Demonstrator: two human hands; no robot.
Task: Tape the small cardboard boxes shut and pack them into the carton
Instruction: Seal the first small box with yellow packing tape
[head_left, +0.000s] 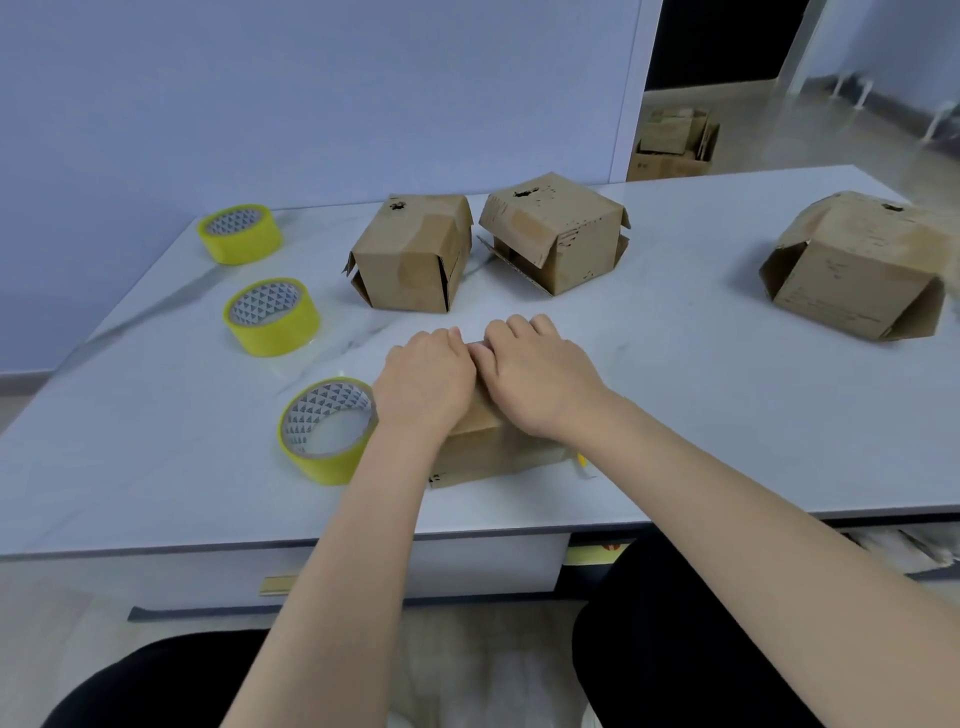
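Head view: both my hands lie palm-down on top of a small cardboard box at the near middle of the white marble-patterned table. My left hand covers the box's left half and my right hand its right half, and the two touch at the thumbs. The fingers of each hand are bent and curl over the box's far top edge, gripping it; the fingertips are hidden, so I cannot tell what they press there.

Just beside my left wrist a yellow tape roll lies flat. A second roll and a third roll lie farther back along the table's left side, each apart from the next.

Beyond my hands stand two more worn boxes, the left box and the middle box, near each other, with flaps loose at their bases. A fourth box sits well apart at the right.

On the floor past the table's far edge stands an open carton holding cardboard.
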